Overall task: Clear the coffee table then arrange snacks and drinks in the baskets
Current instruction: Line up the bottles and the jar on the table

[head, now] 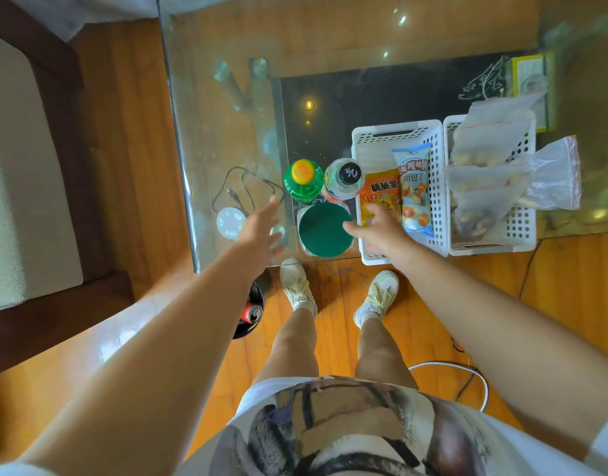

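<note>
both hands spread open, left hand (261, 231) near cable (242, 190), right hand (381, 231) over basket (398, 132), green-lidded jar (324, 228) between.

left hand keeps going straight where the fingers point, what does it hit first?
Probably the green bottle with the yellow cap: the open left hand points up and right towards it. Height above the glass table is unclear, so it might pass just left of it.

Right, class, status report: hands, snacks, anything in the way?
Both hands open: left, right over basket. Two snack packets in. Bottles, jar outside.
</note>
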{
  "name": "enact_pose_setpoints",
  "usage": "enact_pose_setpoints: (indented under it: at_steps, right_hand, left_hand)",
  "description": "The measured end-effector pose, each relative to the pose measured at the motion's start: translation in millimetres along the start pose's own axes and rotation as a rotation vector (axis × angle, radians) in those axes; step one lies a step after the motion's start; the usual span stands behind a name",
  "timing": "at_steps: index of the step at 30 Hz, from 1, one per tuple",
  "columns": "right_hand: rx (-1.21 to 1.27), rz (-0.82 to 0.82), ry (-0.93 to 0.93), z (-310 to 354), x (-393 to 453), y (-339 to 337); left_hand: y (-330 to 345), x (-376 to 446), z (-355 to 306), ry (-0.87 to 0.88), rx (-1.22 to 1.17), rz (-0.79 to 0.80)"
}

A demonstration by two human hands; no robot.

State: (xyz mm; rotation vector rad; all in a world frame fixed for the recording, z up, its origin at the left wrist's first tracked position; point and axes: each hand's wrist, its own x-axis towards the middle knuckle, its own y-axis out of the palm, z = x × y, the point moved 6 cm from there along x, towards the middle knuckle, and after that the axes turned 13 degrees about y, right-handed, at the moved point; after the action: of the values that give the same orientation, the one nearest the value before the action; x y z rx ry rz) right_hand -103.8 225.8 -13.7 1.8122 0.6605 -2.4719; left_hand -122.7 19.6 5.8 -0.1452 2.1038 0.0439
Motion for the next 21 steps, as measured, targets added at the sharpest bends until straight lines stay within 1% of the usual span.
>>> enact_pose_setpoints:
  at_steps: [1, 2, 4, 5, 6, 8, 10, 11, 13, 15, 17, 19, 21]
  right_hand:
    - [0.018, 0.063, 0.075, -12.4, 0.8, 8.3]
    - [0.045, 0.100, 0.107, -20.3, 0.6, 14.4]
    - [0.108, 0.132, 0.106, -26.4, -0.5, 22.1]
    - [0.115, 0.127, 0.088, -25.8, -1.4, 23.4]
    - [0.093, 0.087, 0.057, -23.1, -2.1, 21.6]
    - [0.091, -0.063, -0.065, -7.5, -6.4, 8.3]
    - [0.165, -0.185, -0.256, 18.5, -16.9, -9.6]
    - [0.158, -0.235, -0.352, 32.0, -22.5, -17.8]
    - [0.044, -0.324, -0.490, 55.0, -30.0, -28.8]
    - [-0.084, -0.371, -0.562, 70.9, -33.3, -33.3]
    - [-0.187, -0.378, -0.598, 78.5, -34.0, -32.4]
    - [-0.222, -0.377, -0.608, 80.9, -34.0, -32.0]
    - [-0.202, -0.374, -0.624, 82.8, -34.9, -33.4]
  left_hand:
    - [2.0, -1.8, 12.6, -0.073, 0.009, 0.040]
    - [6.6, -4.6, 22.5, -0.129, 0.015, 0.100]
    - [16.1, -10.1, 33.4, -0.178, 0.008, 0.190]
    - [20.2, -11.5, 35.8, -0.181, 0.000, 0.207]
    - [23.8, -12.8, 37.2, -0.182, -0.004, 0.210]
    - [29.9, -16.8, 37.6, -0.176, 0.002, 0.212]
    - [34.7, -18.2, 38.1, -0.160, 0.028, 0.214]
    - [37.4, -17.6, 38.4, -0.149, 0.043, 0.215]
    - [42.6, -14.6, 38.6, -0.111, 0.054, 0.185]
    - [44.1, -10.5, 38.2, -0.066, 0.077, 0.122]
    - [44.3, -7.0, 37.5, -0.050, 0.106, 0.095]
    - [45.4, -4.9, 36.2, -0.071, 0.090, 0.102]
    - [45.7, -3.2, 33.6, -0.094, 0.059, 0.107]
